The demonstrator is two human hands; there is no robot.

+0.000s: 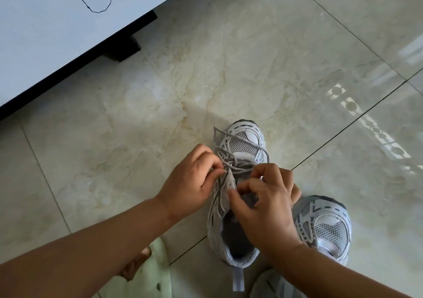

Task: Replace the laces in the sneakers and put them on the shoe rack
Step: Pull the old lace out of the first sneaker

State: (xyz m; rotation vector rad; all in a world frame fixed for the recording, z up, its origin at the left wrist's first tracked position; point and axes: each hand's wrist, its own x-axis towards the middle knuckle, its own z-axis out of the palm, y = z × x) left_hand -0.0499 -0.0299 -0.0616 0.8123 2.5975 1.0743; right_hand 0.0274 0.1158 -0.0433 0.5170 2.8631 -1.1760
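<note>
A white and grey mesh sneaker point(240, 146) stands on the tiled floor, toe pointing away from me. A grey lace point(238, 167) runs loosely through its lower eyelets, and its loose ends loop over the toe. My left hand point(192, 181) pinches the lace at the shoe's left eyelet row. My right hand point(267, 203) pinches the lace over the tongue, fingers curled, and hides the upper eyelets. The second sneaker point(327, 226) sits to the right, partly behind my right forearm; its laces cannot be seen.
A white cabinet point(57, 34) with a dark base and a black foot point(123, 50) fills the upper left. A thin black cord point(100, 11) lies on it. My foot in a pale green slipper point(148, 272) is at the bottom, left of the shoe.
</note>
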